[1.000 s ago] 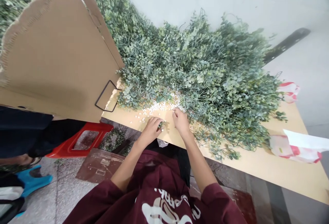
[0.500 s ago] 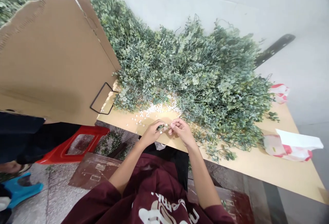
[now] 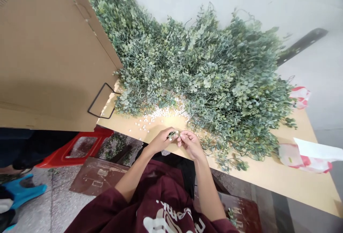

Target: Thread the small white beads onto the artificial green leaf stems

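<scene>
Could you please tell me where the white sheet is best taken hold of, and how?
I would pinch the right end of the white sheet, coming from the person's right, thumb above, fingers below: it looks thin, and that end seems to jut past the table and the wrapper, so both faces look reachable.

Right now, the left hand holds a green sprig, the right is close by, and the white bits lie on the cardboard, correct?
No: the head view shows the white bits on the tabletop. The left hand holds the sprig, right hand close by.
</scene>
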The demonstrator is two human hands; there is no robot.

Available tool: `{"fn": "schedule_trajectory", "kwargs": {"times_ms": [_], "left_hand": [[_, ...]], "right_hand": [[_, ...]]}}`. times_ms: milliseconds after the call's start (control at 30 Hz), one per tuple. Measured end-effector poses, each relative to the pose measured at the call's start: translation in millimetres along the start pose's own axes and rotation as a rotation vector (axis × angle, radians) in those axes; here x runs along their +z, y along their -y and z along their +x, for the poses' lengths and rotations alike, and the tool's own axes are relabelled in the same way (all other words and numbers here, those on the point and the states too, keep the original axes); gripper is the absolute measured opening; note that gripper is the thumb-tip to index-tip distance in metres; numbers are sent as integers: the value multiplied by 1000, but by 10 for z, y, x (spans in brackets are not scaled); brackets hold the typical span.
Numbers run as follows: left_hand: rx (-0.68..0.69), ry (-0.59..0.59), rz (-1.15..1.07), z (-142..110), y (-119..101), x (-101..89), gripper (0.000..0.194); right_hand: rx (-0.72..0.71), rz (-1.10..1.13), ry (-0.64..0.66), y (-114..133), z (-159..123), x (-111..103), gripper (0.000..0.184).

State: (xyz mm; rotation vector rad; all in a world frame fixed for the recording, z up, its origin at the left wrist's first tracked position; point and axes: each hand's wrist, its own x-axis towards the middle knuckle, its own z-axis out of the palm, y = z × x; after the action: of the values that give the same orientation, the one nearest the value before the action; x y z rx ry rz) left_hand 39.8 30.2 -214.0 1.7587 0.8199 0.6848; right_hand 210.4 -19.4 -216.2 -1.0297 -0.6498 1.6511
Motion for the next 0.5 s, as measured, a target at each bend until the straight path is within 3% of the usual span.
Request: {"fn": "schedule_trajectory", "kwargs": {"times_ms": [500], "left_hand": [[-4, 1, -47, 18, -21, 4, 23]], "right_hand": [[11, -42, -17, -10, 16, -21, 21]]}}
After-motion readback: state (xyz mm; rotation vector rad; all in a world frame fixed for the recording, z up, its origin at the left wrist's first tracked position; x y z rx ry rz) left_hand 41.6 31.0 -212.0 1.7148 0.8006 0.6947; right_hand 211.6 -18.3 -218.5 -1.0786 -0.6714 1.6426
